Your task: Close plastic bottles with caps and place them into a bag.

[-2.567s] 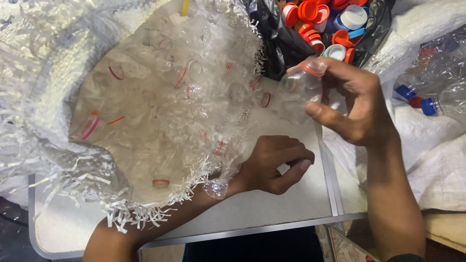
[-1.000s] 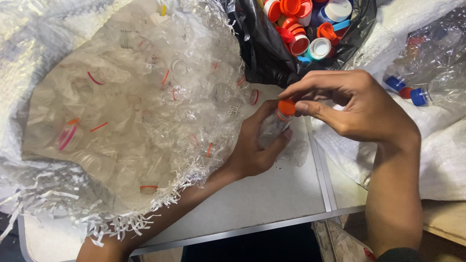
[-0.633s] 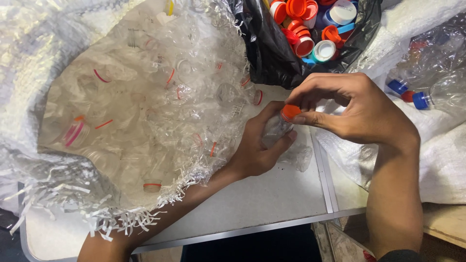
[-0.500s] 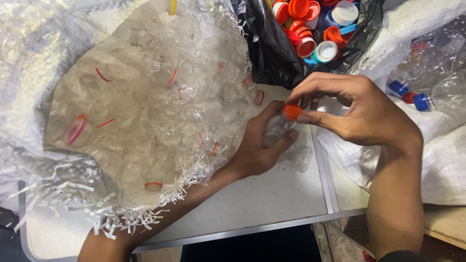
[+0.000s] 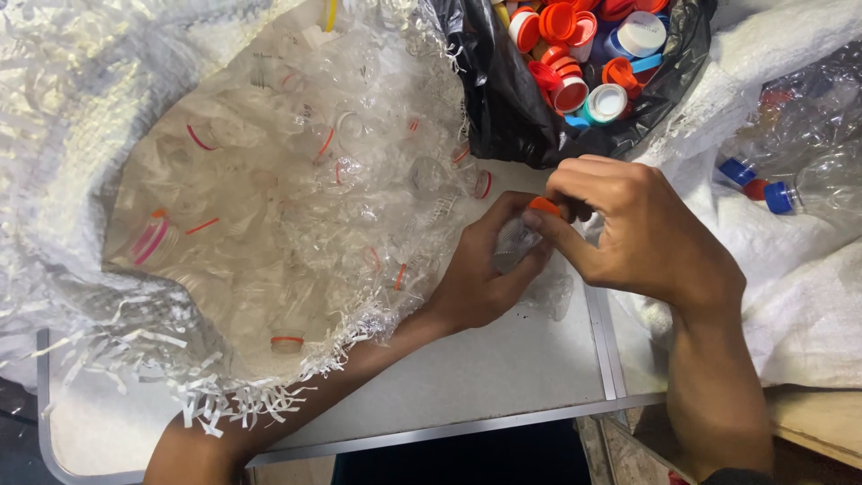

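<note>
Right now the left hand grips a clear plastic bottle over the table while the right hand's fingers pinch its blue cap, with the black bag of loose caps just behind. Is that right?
Not quite: the cap is orange, not blue, as the head view shows. The rest holds: the left hand grips the clear plastic bottle over the table, the right hand pinches the cap, and the black bag of loose caps sits just behind.

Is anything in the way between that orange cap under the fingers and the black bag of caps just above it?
Nothing visible. The right hand pinches the orange cap on the clear bottle held by the left hand; the black bag lies open just beyond.
</note>
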